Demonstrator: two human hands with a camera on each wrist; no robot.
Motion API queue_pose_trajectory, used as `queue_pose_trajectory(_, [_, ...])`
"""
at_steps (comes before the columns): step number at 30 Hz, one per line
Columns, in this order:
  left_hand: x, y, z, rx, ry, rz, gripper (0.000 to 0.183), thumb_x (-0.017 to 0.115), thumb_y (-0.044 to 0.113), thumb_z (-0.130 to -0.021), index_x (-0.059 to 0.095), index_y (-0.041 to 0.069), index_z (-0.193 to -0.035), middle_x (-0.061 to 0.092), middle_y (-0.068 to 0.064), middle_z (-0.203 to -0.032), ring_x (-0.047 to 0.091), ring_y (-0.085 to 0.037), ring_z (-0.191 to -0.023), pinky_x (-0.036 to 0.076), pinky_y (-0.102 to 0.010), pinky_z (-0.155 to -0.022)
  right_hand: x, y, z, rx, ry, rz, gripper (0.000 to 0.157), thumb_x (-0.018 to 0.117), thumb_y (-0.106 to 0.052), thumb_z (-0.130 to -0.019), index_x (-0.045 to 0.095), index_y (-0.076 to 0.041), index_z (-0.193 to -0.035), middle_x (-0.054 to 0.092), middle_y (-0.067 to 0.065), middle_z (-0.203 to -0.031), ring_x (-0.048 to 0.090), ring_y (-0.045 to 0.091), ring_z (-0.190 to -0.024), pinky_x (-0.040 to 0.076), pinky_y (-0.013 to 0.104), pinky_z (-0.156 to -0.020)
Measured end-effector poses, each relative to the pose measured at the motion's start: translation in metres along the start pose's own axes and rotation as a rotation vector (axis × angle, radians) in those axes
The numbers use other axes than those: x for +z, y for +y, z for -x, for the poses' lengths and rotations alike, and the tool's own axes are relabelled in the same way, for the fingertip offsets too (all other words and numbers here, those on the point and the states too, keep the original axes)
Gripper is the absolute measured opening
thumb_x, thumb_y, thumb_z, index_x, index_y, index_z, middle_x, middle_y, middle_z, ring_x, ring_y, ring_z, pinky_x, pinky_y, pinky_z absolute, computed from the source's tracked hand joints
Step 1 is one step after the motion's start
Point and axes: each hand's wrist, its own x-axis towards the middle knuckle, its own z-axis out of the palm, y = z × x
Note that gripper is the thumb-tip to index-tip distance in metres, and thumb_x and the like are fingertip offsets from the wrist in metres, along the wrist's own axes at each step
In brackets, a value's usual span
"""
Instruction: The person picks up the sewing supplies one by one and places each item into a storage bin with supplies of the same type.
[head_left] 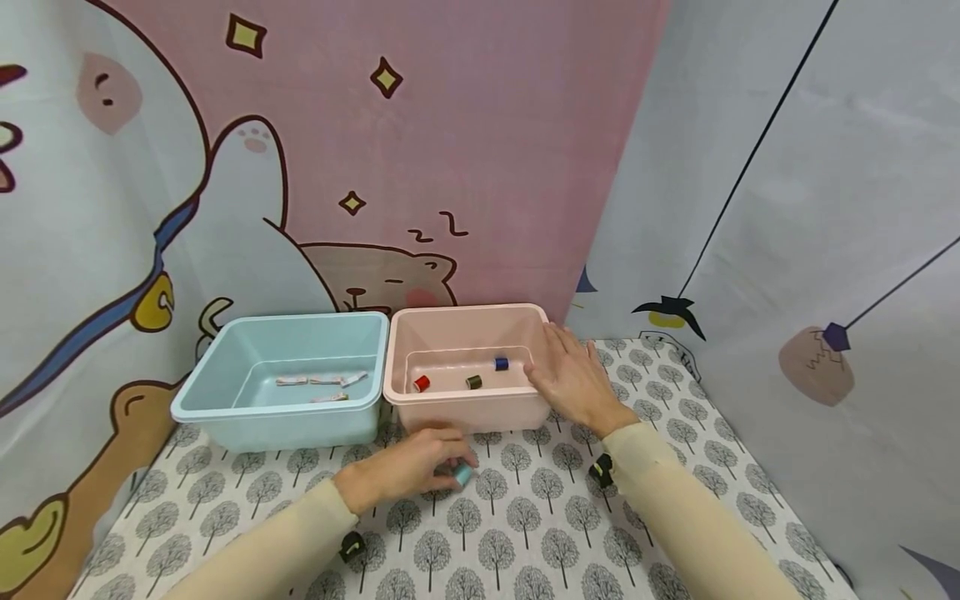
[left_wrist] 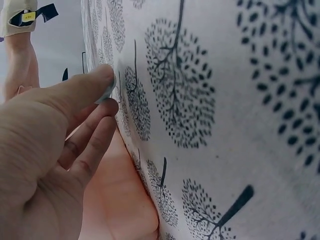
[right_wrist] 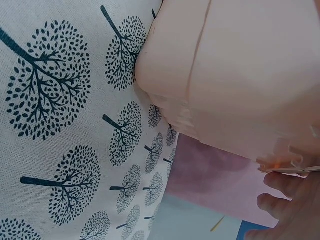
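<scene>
In the head view my left hand is low over the cloth, just in front of the pink bin. Its thumb and fingertips pinch a small light blue thread spool. The left wrist view shows that spool mostly hidden behind the thumb and fingers. My right hand rests on the pink bin's right rim, fingers extended along the outside and thumb over the inner side. Inside this bin lie a red spool, a dark green spool and a blue spool.
Left of the pink bin, close against it, stands a light blue bin. Several small pale strips lie on its floor. A tree-print cloth covers the table. Printed curtains hang behind and to the right.
</scene>
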Motion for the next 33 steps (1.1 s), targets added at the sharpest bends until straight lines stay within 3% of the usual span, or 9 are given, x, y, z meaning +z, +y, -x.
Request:
queue_pose_trajectory(15, [-0.007, 0.011, -0.001, 0.052, 0.019, 0.003, 0.037, 0.094, 0.019, -0.099, 0.083, 0.014, -0.134, 0.079, 0.004, -0.130, 0.076, -0.001, -0.111, 0.065, -0.014, -0.100, 0.002, 0.002, 0.000, -0.015, 0.020, 0.022, 0.102, 0.041, -0.073, -0.114, 0.020, -0.004, -0.185, 0.022, 0.022, -0.194, 0.020, 0.049, -0.181, 0.007, 0.079, -0.146])
queue_pose_trajectory(33, [-0.023, 0.024, 0.001, 0.087, 0.049, -0.041, 0.039, 0.094, 0.017, -0.099, 0.082, 0.013, -0.136, 0.080, 0.000, -0.131, 0.081, -0.013, -0.113, 0.068, -0.019, -0.100, 0.002, 0.003, -0.001, -0.030, 0.032, 0.044, 0.100, 0.040, -0.071, -0.114, 0.022, -0.002, -0.185, 0.023, 0.022, -0.194, 0.023, 0.051, -0.180, 0.010, 0.082, -0.144])
